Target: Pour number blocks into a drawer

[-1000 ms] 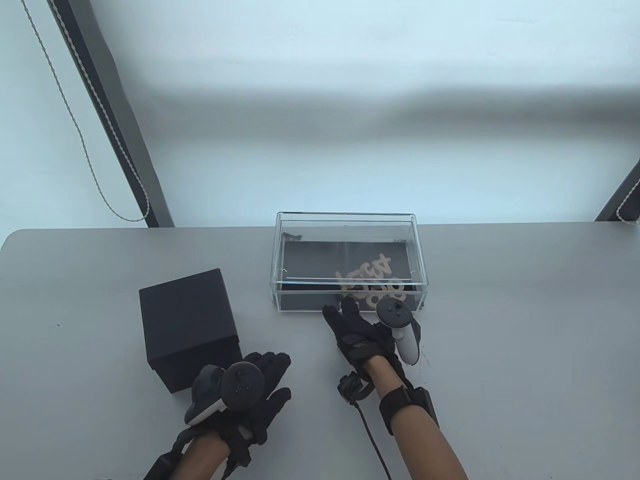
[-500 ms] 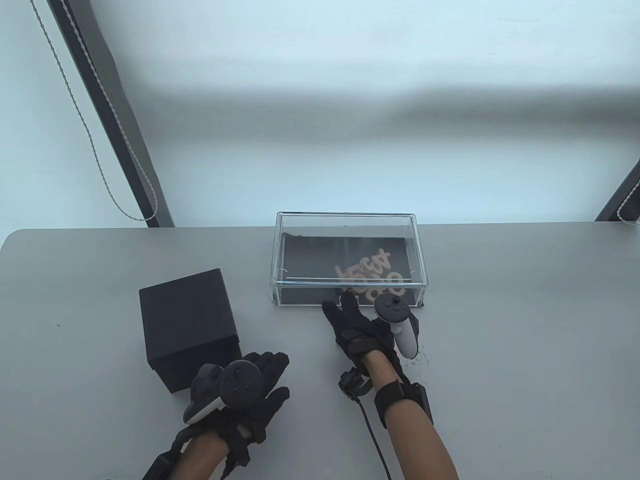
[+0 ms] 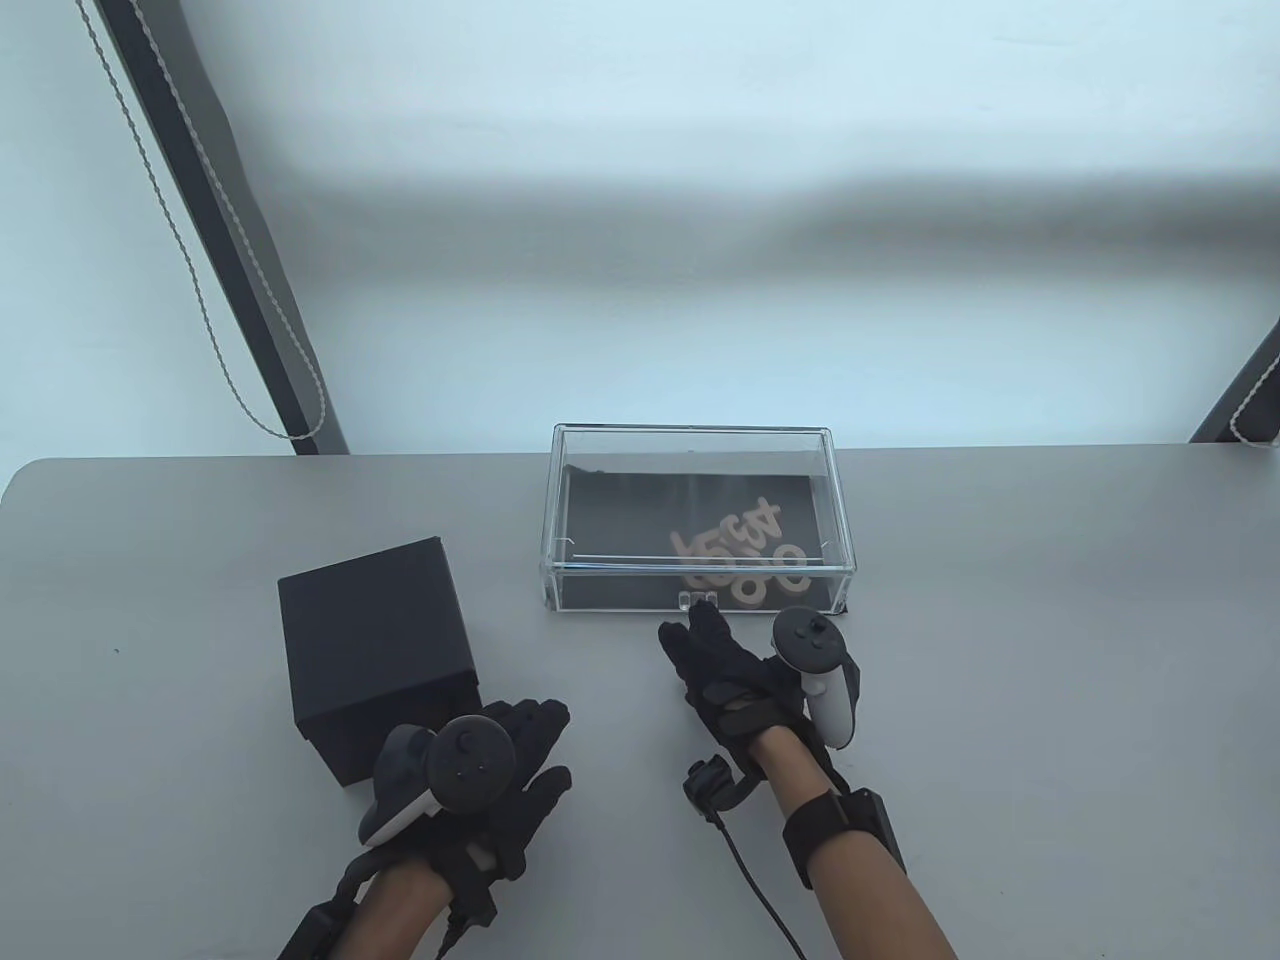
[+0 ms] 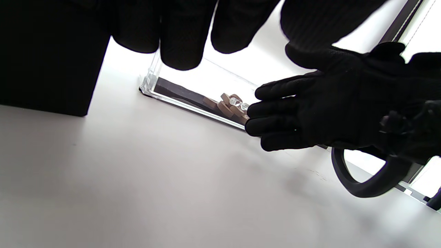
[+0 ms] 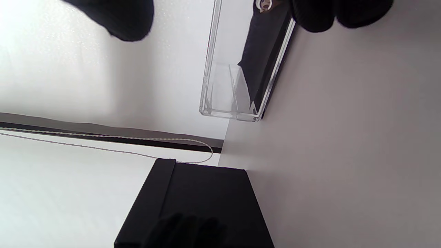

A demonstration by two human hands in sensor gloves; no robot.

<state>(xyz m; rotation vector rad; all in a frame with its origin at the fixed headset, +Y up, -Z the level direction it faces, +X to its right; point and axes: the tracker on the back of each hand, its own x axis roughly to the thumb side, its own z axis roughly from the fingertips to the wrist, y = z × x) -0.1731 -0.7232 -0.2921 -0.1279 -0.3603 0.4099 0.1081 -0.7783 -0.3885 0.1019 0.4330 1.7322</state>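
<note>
Several tan wooden number blocks (image 3: 745,570) lie inside a clear acrylic drawer case (image 3: 690,436) with a black floor, at the table's far middle. The drawer sits pushed in, its small clear knob (image 3: 697,600) at the front. My right hand (image 3: 712,650) lies open just in front of the knob, fingers stretched toward it, not touching. The left wrist view shows this hand (image 4: 303,110) flat beside the blocks (image 4: 229,105). My left hand (image 3: 530,745) is open and holds nothing, at the front right corner of a black box (image 3: 370,640).
The black box stands left of the drawer case; it also shows in the right wrist view (image 5: 200,203). A cable (image 3: 740,860) runs from my right wrist to the front edge. A beaded cord (image 3: 250,400) hangs behind the table's back left.
The drawer slid in a little toward the case. My right hand then drew back from its front, uncovering the knob. My left hand shifted slightly toward me.
</note>
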